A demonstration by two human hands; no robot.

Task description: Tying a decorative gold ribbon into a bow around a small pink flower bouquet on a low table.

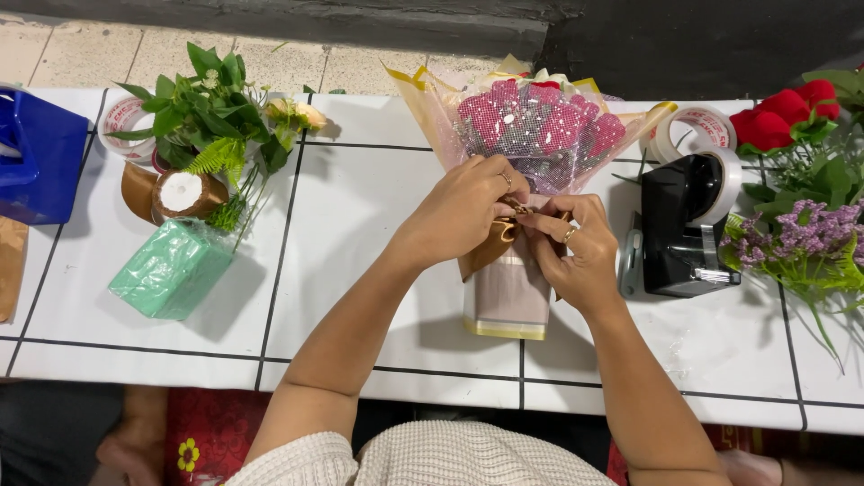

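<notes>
The single head-worn camera looks steeply down and slightly forward from just above the person's chest, close over both forearms onto the white gridded table (pixel 360 207), whose far edge meets pale floor tiles (pixel 180 49) at the top of the frame, near edge at bottom.

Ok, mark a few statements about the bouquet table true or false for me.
1. Both hands, left hand and right hand, are at the brown ribbon on the bouquet. True.
2. The tape dispenser is white. False: it is black.
3. A green foam block lies left of the bouquet. True.
4. The red roses lie at the table's left edge. False: they are at the right.
</notes>
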